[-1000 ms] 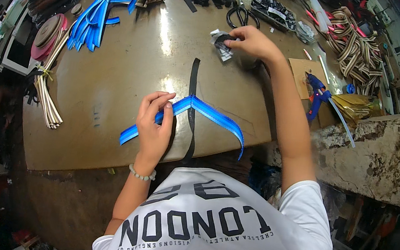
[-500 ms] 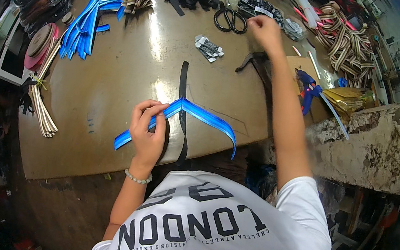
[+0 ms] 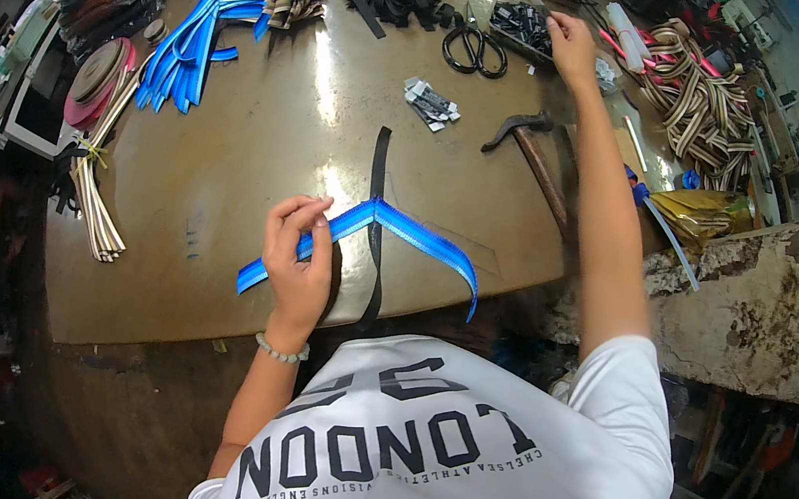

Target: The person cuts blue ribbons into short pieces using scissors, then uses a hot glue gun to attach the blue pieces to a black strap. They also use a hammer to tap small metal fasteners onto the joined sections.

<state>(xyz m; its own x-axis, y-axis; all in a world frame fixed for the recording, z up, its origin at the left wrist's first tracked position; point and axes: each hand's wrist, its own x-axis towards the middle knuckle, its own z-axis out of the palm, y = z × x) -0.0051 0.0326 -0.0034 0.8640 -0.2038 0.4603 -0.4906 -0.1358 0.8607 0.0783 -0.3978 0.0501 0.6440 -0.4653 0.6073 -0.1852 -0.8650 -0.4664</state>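
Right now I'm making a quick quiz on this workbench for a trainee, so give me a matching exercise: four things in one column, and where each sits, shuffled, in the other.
Things:
1. folded blue woven strap
2. black-handled scissors
3. wooden-handled hammer
4. bundle of blue straps

Places:
A. far left part of the brown table top
B. pinched in the left hand near the front edge
C. far side, just left of the right hand
D. right of centre, beside the right forearm

Pairs: 1-B, 2-C, 3-D, 4-A
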